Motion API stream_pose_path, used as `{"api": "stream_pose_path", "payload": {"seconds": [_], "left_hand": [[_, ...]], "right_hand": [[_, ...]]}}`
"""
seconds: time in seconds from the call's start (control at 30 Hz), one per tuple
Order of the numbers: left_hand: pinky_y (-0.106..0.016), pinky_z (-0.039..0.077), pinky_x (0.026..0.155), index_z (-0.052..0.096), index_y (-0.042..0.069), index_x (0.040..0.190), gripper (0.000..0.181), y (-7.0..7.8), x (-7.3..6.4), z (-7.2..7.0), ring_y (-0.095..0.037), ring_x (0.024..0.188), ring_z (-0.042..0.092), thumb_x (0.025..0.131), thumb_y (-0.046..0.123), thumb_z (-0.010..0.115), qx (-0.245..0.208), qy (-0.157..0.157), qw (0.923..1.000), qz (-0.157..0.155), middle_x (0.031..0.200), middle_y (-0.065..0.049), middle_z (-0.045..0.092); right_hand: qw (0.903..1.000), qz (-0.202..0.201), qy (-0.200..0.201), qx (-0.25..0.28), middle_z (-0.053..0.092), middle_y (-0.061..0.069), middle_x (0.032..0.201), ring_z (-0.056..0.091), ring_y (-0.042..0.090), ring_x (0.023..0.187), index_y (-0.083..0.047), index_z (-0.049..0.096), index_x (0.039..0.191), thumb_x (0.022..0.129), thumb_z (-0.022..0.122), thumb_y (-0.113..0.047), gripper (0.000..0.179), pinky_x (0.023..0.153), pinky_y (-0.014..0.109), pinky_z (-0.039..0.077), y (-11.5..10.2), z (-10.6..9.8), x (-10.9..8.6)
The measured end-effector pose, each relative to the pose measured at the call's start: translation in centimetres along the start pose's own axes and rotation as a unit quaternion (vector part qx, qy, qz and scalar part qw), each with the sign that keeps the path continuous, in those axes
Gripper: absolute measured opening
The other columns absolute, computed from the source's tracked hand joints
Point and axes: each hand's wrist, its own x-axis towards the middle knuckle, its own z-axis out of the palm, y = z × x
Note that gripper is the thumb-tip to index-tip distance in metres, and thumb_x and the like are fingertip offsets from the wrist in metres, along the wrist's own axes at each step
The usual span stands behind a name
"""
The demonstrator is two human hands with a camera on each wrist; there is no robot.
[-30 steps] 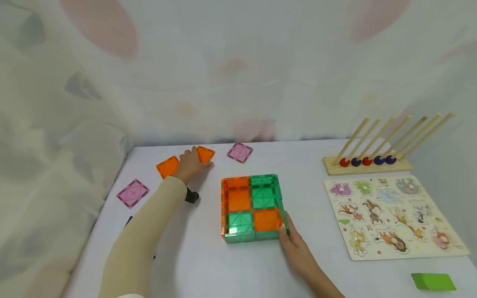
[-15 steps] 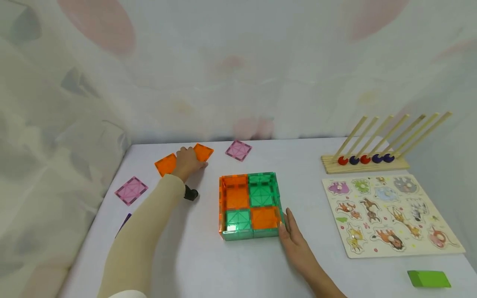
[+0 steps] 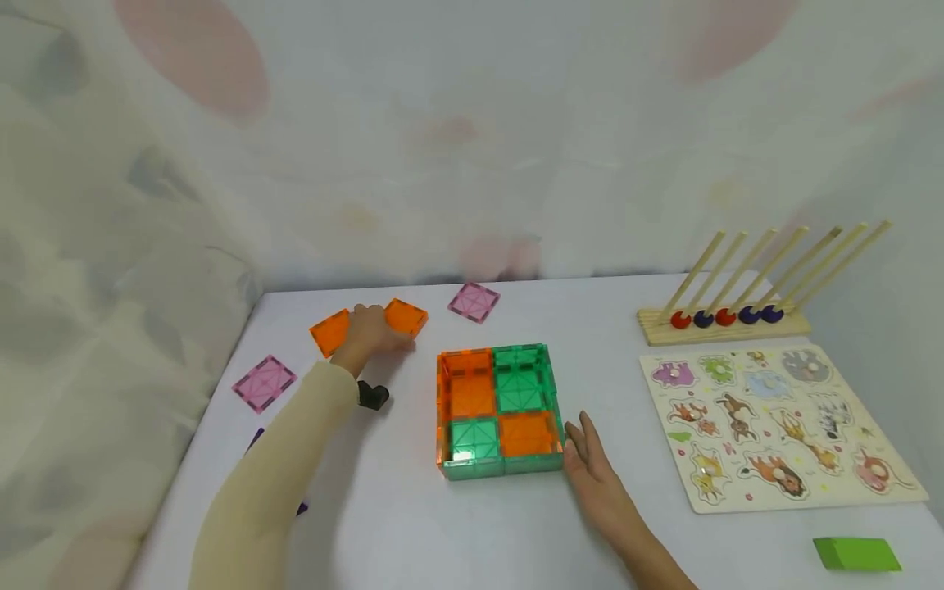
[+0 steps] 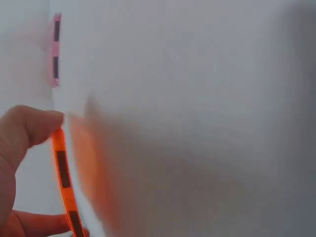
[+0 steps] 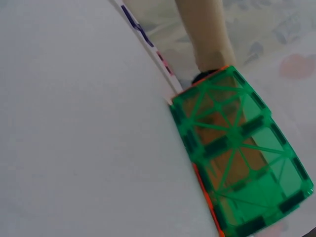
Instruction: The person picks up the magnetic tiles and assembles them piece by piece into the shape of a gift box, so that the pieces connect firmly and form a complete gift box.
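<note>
My left hand (image 3: 372, 332) is at the back left of the table and pinches an orange square magnetic tile (image 3: 407, 318). In the left wrist view the thumb (image 4: 37, 123) sits on one end of that tile's edge, with a finger lower down. A shallow open box of orange and green magnetic tiles (image 3: 474, 474) lies mid-table. Beside its near right corner is my right hand (image 3: 601, 487), fingers extended and holding nothing; whether a fingertip touches the wall I cannot tell. The right wrist view shows the box's green side wall (image 5: 237, 143).
Another orange tile (image 3: 329, 333) lies left of the left hand. Pink tiles (image 3: 474, 302) (image 3: 265, 383) lie behind the box and far left. Purple pieces (image 3: 301, 509) are partly under the left sleeve. At right are a pegged wooden rack (image 3: 726, 328), animal puzzle (image 3: 782, 430) and green block (image 3: 857, 554).
My left hand has shifted slightly toward me with the orange tile. My right hand has slid a little right, its thumb coming off the box corner. The box stays put.
</note>
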Motion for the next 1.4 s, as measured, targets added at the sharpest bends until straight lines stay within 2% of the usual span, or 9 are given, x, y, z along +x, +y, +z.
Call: {"api": "stream_pose_path", "payload": {"seconds": [0.2,0.37,0.57,0.67,0.8,0.87,0.93,1.1,1.4], "left_hand": [[-0.042,0.045,0.082,0.051,-0.009,0.126,0.077,0.7,-2.0,-0.8,-0.035,0.102,0.046,0.074,0.042,0.075,-0.015,0.053,0.995,0.083,0.116,-0.024,0.051],[-0.044,0.047,0.087,0.047,-0.006,0.135,0.083,3.2,-4.8,-2.8,-0.035,0.11,0.046,0.072,0.038,0.078,-0.033,0.063,0.979,0.191,0.125,-0.022,0.05],[-0.042,0.048,0.093,0.051,-0.003,0.133,0.081,9.4,-8.8,-4.2,-0.033,0.109,0.048,0.07,0.038,0.081,0.009,0.014,0.9491,0.314,0.123,-0.017,0.053],[-0.039,0.047,0.096,0.053,-0.002,0.131,0.079,12.1,-10.2,-3.9,-0.03,0.107,0.05,0.069,0.039,0.081,0.043,-0.007,0.9317,0.361,0.12,-0.015,0.055],[-0.033,0.046,0.095,0.053,0.0,0.131,0.079,14.5,-11.1,-2.8,-0.024,0.104,0.05,0.069,0.04,0.081,0.075,-0.042,0.9072,0.412,0.117,-0.011,0.056],[-0.031,0.046,0.091,0.053,0.001,0.13,0.078,15.2,-11.2,-2.3,-0.022,0.101,0.049,0.069,0.039,0.081,0.082,-0.054,0.8995,0.426,0.115,-0.009,0.056],[-0.029,0.046,0.086,0.054,0.002,0.129,0.076,15.8,-11.2,-1.9,-0.021,0.097,0.048,0.068,0.038,0.082,0.082,-0.065,0.8977,0.428,0.113,-0.008,0.055],[-0.028,0.046,0.083,0.056,0.003,0.127,0.074,16.5,-10.7,-1.2,-0.02,0.095,0.046,0.068,0.038,0.084,0.084,-0.069,0.9045,0.412,0.111,-0.007,0.055],[-0.034,0.048,0.076,0.06,0.005,0.123,0.071,15.9,-9.8,-0.2,-0.022,0.093,0.047,0.067,0.04,0.085,0.104,-0.073,0.912,0.39,0.111,-0.009,0.055]], "right_hand": [[0.9993,0.014,0.024,-0.024,0.024,0.015,0.158,0.022,0.033,0.146,-0.017,-0.005,0.155,0.101,0.032,-0.052,0.074,0.117,0.058,0.011,-0.2,-2.4,0.2],[0.9994,0.008,0.031,-0.016,0.028,0.02,0.155,0.029,0.033,0.143,-0.012,-0.006,0.155,0.103,0.031,-0.048,0.073,0.114,0.045,0.025,0.1,-3.7,0.2],[0.999,-0.017,0.039,-0.012,0.031,0.021,0.153,0.031,0.033,0.142,-0.01,-0.003,0.155,0.104,0.033,-0.042,0.07,0.112,0.042,0.029,0.7,-4.1,0.3],[0.9984,-0.023,0.044,-0.027,0.035,0.017,0.152,0.034,0.03,0.141,-0.01,0.004,0.155,0.104,0.034,-0.042,0.067,0.113,0.045,0.029,0.9,-4.0,0.5],[0.997,-0.024,0.047,-0.056,0.04,0.012,0.151,0.033,0.028,0.142,-0.01,0.024,0.152,0.103,0.034,-0.046,0.063,0.115,0.049,0.026,1.2,-3.8,0.7],[0.9967,-0.026,0.043,-0.063,0.04,0.011,0.151,0.029,0.029,0.144,-0.009,0.033,0.149,0.102,0.035,-0.047,0.06,0.116,0.051,0.023,1.4,-3.6,0.8],[0.9964,-0.031,0.04,-0.069,0.039,0.01,0.152,0.027,0.03,0.145,-0.009,0.039,0.147,0.102,0.036,-0.046,0.058,0.116,0.052,0.021,1.5,-3.4,0.9],[0.9952,-0.042,0.045,-0.076,0.039,0.009,0.152,0.027,0.03,0.145,-0.009,0.043,0.144,0.102,0.038,-0.044,0.054,0.117,0.051,0.021,1.7,-3.2,0.9],[0.9956,-0.048,0.04,-0.069,0.038,0.012,0.152,0.026,0.031,0.144,-0.009,0.043,0.144,0.103,0.039,-0.041,0.053,0.116,0.053,0.022,1.4,-3.2,0.8]]}}
